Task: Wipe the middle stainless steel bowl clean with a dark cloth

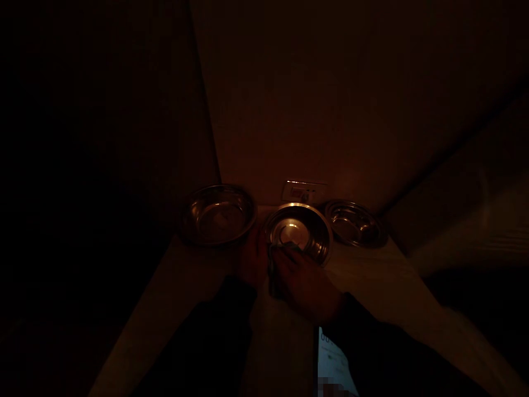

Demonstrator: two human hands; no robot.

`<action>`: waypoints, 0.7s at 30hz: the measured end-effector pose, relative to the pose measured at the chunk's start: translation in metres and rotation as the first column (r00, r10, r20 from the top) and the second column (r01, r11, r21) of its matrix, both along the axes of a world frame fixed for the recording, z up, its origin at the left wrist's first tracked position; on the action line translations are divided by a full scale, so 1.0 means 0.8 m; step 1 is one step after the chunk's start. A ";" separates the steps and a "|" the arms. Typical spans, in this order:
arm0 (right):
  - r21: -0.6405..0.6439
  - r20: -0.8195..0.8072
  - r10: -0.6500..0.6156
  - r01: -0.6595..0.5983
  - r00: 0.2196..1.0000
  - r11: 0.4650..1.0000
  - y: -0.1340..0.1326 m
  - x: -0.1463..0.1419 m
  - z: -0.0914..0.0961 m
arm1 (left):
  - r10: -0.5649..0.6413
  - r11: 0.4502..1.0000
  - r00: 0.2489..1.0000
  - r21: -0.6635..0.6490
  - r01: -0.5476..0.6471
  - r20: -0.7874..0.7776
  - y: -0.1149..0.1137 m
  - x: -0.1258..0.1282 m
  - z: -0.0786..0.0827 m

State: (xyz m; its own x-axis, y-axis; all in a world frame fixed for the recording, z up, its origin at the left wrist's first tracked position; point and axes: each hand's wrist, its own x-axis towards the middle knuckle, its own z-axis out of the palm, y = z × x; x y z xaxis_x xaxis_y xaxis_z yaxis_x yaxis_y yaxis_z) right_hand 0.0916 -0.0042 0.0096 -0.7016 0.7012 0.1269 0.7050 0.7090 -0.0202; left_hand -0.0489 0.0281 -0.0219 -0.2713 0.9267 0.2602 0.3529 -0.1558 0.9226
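Screen (333,358) is partly covered by a sleeve (376,331). Cloth (271,275) is clamped in the fingers of the right hand (303,284), at the near rim of the middle bowl (294,230). At its left side the left hand (253,259) is placed; whether these fingers are apart cannot be told. A left bowl (219,220) and right bowl (349,223) are seen beside, a socket (308,191) behind

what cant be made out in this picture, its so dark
Left hand, head view: darkness hides whether it grips or just touches the middle bowl.
Cloth, head view: partly covered by the right hand.
Middle bowl's near side, head view: behind the right hand and cloth.
Lit screen, head view: cut off by the bottom edge, partly covered by the right sleeve; small print unreadable.
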 end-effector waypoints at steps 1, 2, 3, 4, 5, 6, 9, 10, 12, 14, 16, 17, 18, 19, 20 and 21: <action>0.005 -0.002 0.004 -0.004 1.000 1.000 0.000 0.000 -0.001 | 0.000 1.000 1.000 -0.003 0.000 0.001 0.000 0.000 0.000; 0.009 0.000 0.011 -0.011 1.000 1.000 0.000 0.002 0.000 | 0.004 1.000 1.000 -0.003 -0.004 0.000 0.000 0.000 0.000; 0.009 0.005 0.021 -0.021 1.000 1.000 0.000 0.004 0.001 | 0.007 1.000 1.000 0.000 -0.007 -0.003 0.000 0.000 0.000; 0.003 0.017 0.033 -0.033 0.999 0.999 0.000 0.009 0.003 | 0.014 1.000 1.000 0.006 -0.014 -0.009 0.000 -0.001 -0.001; -0.006 0.034 0.046 -0.046 0.998 0.999 0.000 0.014 0.005 | 0.022 1.000 1.000 0.010 -0.022 -0.015 0.000 -0.001 -0.001; -0.010 0.050 0.058 -0.057 0.997 0.998 0.000 0.020 0.008 | 0.030 0.999 0.999 0.013 -0.029 -0.021 0.000 -0.001 -0.001; -0.014 0.074 0.105 -0.104 0.992 0.994 0.001 0.038 0.018 | 0.044 0.999 0.999 0.006 -0.043 -0.029 0.000 -0.001 -0.001; -0.011 0.072 0.116 -0.116 0.991 0.993 0.001 0.043 0.020 | 0.045 0.999 0.999 0.002 -0.045 -0.028 0.000 -0.001 -0.001; -0.010 0.059 0.126 -0.126 0.990 0.992 0.002 0.047 0.022 | 0.043 0.999 0.999 -0.009 -0.043 -0.023 0.001 -0.001 0.000; -0.021 0.046 0.122 -0.121 0.991 0.992 0.004 0.045 0.020 | 0.039 0.999 0.999 -0.012 -0.039 -0.009 0.002 -0.001 0.000; -0.040 0.021 0.122 -0.121 0.992 0.992 0.005 0.037 0.016 | 0.025 1.000 1.000 0.002 -0.025 0.018 0.003 -0.002 -0.001; -0.051 0.006 0.121 -0.121 0.993 0.991 0.005 0.033 0.015 | 0.022 1.000 0.999 0.010 -0.022 0.032 0.004 -0.002 -0.001; -0.060 -0.010 0.117 -0.117 0.993 0.991 0.005 0.028 0.013 | 0.018 1.000 0.999 0.012 -0.018 0.042 0.005 -0.002 -0.002; -0.070 -0.025 0.109 -0.111 0.994 0.991 0.006 0.024 0.013 | 0.015 1.000 0.999 0.014 -0.016 0.046 0.005 -0.003 -0.002; -0.081 -0.037 0.100 -0.103 0.994 0.991 0.006 0.021 0.013 | 0.015 1.000 0.999 0.014 -0.015 0.044 0.005 -0.003 -0.003; -0.093 -0.044 0.093 -0.097 0.995 0.991 0.007 0.019 0.015 | 0.020 1.000 0.999 0.013 -0.020 0.040 0.005 -0.004 -0.003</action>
State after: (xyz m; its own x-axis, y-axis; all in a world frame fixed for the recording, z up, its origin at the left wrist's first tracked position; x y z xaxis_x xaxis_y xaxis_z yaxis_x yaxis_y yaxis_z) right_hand 0.1070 0.0014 0.0213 -0.7614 0.6417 0.0920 0.6317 0.7663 -0.1173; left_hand -0.0519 0.0319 -0.0246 -0.3000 0.9175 0.2610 0.3189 -0.1614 0.9339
